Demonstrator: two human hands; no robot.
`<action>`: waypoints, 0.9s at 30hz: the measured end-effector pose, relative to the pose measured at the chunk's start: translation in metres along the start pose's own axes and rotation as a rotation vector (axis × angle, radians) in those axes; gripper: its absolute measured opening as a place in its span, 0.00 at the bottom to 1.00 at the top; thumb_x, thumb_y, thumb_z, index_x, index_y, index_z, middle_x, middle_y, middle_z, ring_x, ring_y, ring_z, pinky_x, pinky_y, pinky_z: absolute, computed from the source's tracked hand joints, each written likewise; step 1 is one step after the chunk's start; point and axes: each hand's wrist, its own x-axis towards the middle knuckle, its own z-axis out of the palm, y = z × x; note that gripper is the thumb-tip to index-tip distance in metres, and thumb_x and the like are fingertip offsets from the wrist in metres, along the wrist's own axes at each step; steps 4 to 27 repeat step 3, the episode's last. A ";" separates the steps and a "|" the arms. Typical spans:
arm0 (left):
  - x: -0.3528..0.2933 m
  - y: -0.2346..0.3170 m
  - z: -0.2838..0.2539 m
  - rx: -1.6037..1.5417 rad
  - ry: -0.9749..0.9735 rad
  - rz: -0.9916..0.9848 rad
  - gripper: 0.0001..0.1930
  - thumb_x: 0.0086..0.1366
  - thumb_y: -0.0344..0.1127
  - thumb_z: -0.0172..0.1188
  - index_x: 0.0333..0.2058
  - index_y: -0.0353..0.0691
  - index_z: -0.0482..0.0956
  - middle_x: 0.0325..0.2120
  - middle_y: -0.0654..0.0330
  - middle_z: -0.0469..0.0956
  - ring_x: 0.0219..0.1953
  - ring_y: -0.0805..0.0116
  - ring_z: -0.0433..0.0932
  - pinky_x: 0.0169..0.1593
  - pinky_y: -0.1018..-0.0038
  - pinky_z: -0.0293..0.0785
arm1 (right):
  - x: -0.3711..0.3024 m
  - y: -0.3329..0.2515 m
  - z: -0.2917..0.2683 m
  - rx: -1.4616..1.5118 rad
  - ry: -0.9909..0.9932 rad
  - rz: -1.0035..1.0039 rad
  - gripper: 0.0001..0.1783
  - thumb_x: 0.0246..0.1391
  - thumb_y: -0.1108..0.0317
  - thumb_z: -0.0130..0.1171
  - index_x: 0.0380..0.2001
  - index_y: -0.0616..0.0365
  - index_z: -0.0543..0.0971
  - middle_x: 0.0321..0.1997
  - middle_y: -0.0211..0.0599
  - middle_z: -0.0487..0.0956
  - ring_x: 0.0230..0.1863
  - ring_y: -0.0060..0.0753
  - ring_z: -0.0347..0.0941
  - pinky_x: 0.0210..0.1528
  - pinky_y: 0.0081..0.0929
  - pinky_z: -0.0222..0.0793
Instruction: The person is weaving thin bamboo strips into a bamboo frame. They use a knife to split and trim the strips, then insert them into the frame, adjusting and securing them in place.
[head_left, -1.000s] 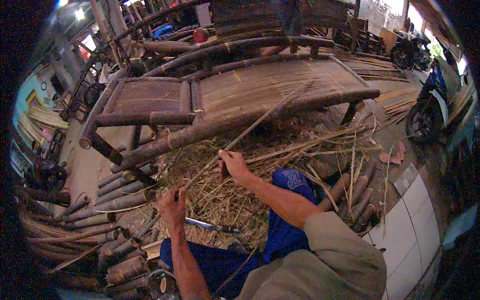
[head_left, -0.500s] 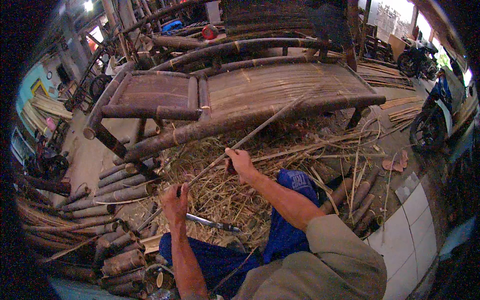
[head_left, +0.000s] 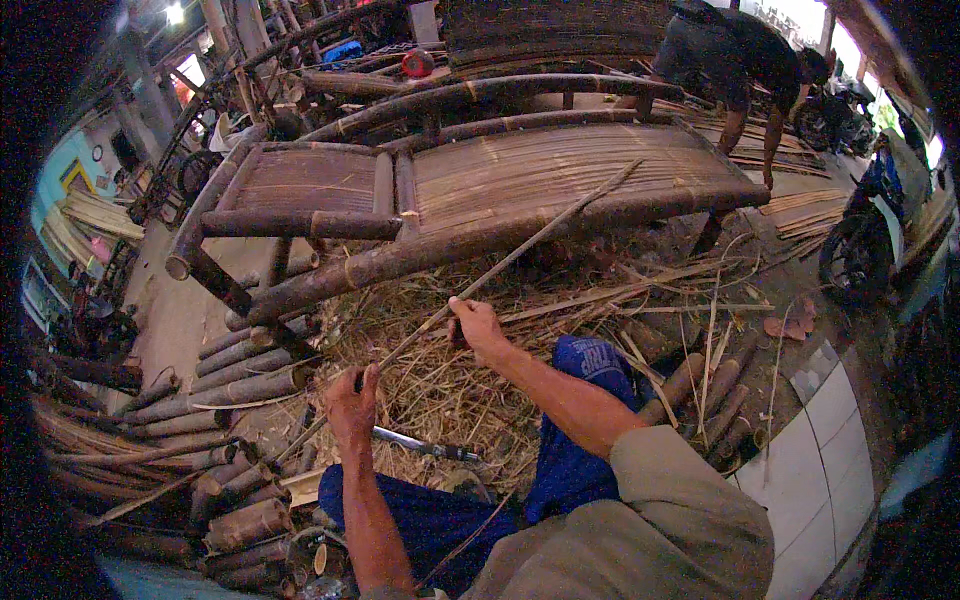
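A long, thin bamboo strip [head_left: 545, 232] slants from my lap side up and right, its far end over the slatted seat of a dark bamboo bench [head_left: 560, 165]. My left hand [head_left: 351, 402] is closed around the lower part of the strip. Farther up, my right hand [head_left: 480, 328] grips it with the thumb on top; something dark shows beneath that hand, too unclear to name. A metal tool with a dark end [head_left: 425, 444] lies below my hands, beside my blue-clad legs.
Shavings [head_left: 430, 385] cover the floor under the bench. Cut bamboo poles [head_left: 245, 380] are stacked at left, more short ones [head_left: 722, 395] at right by white tiles [head_left: 815, 480]. Another person [head_left: 740, 60] bends over strips at far right. A motorbike [head_left: 865, 225] stands near them.
The strip's far end has shifted up and to the right, while my hands have hardly moved. A person at the far right has bent down, a hand reaching low by the bench's end.
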 end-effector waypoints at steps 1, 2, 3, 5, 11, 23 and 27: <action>-0.001 0.003 -0.004 0.002 -0.006 -0.019 0.20 0.63 0.52 0.61 0.33 0.38 0.82 0.28 0.49 0.81 0.32 0.50 0.79 0.38 0.59 0.72 | -0.005 0.000 0.002 0.048 -0.008 0.008 0.16 0.64 0.58 0.53 0.28 0.60 0.72 0.19 0.33 0.74 0.17 0.29 0.70 0.22 0.31 0.70; 0.000 0.008 -0.010 0.003 -0.009 -0.034 0.20 0.63 0.52 0.61 0.34 0.38 0.82 0.29 0.49 0.81 0.32 0.50 0.80 0.39 0.59 0.73 | -0.007 -0.003 0.004 0.098 -0.016 0.011 0.16 0.64 0.58 0.53 0.28 0.60 0.73 0.19 0.33 0.74 0.18 0.29 0.70 0.23 0.31 0.70; 0.001 0.012 -0.017 0.017 -0.056 -0.060 0.20 0.63 0.53 0.60 0.36 0.39 0.82 0.31 0.50 0.82 0.35 0.51 0.80 0.44 0.60 0.72 | -0.006 -0.007 0.004 0.044 -0.037 0.002 0.16 0.63 0.58 0.54 0.31 0.62 0.73 0.20 0.34 0.75 0.19 0.29 0.71 0.24 0.32 0.71; 0.001 0.012 -0.017 0.017 -0.056 -0.060 0.20 0.63 0.53 0.60 0.36 0.39 0.82 0.31 0.50 0.82 0.35 0.51 0.80 0.44 0.60 0.72 | -0.006 -0.007 0.004 0.044 -0.037 0.002 0.16 0.63 0.58 0.54 0.31 0.62 0.73 0.20 0.34 0.75 0.19 0.29 0.71 0.24 0.32 0.71; 0.001 0.012 -0.017 0.017 -0.056 -0.060 0.20 0.63 0.53 0.60 0.36 0.39 0.82 0.31 0.50 0.82 0.35 0.51 0.80 0.44 0.60 0.72 | -0.006 -0.007 0.004 0.044 -0.037 0.002 0.16 0.63 0.58 0.54 0.31 0.62 0.73 0.20 0.34 0.75 0.19 0.29 0.71 0.24 0.32 0.71; 0.001 0.012 -0.017 0.017 -0.056 -0.060 0.20 0.63 0.53 0.60 0.36 0.39 0.82 0.31 0.50 0.82 0.35 0.51 0.80 0.44 0.60 0.72 | -0.006 -0.007 0.004 0.044 -0.037 0.002 0.16 0.63 0.58 0.54 0.31 0.62 0.73 0.20 0.34 0.75 0.19 0.29 0.71 0.24 0.32 0.71; 0.001 0.012 -0.017 0.017 -0.056 -0.060 0.20 0.63 0.53 0.60 0.36 0.39 0.82 0.31 0.50 0.82 0.35 0.51 0.80 0.44 0.60 0.72 | -0.006 -0.007 0.004 0.044 -0.037 0.002 0.16 0.63 0.58 0.54 0.31 0.62 0.73 0.20 0.34 0.75 0.19 0.29 0.71 0.24 0.32 0.71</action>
